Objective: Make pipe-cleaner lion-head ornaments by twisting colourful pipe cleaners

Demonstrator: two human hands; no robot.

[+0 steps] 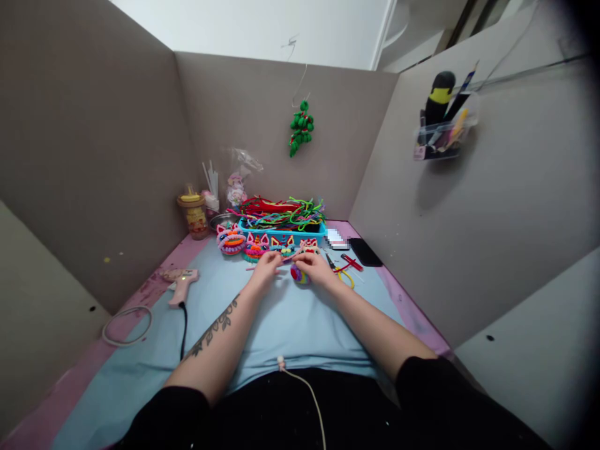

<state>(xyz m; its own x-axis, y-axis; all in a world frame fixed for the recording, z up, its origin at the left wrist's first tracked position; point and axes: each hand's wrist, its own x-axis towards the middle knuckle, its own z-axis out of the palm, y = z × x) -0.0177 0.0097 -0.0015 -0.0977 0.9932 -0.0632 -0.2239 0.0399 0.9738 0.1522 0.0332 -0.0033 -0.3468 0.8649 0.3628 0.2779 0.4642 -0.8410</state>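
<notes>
My left hand (269, 265) is closed in a pinch on a thin pink pipe cleaner (289, 257). The strand runs across to my right hand (317, 269), whose thumb and fingertips are also closed on it. Directly under the right fingers is a round rainbow-striped pipe-cleaner piece (300, 274) with a red end; whether those fingers grip it or it rests on the cloth, I cannot tell. Just beyond both hands stands a row of fuzzy animal-head figures, among them a purple and orange one (230, 240) and an orange-pink one (256, 246).
A blue basket (281, 232) of colourful pipe cleaners stands behind the figures. Yellow-handled scissors (345, 277), red clips (352, 262) and a dark phone (365, 252) lie right. A pink glue gun (184, 285) with a black cord lies left, near a lidded cup (194, 215). Partition walls enclose the table.
</notes>
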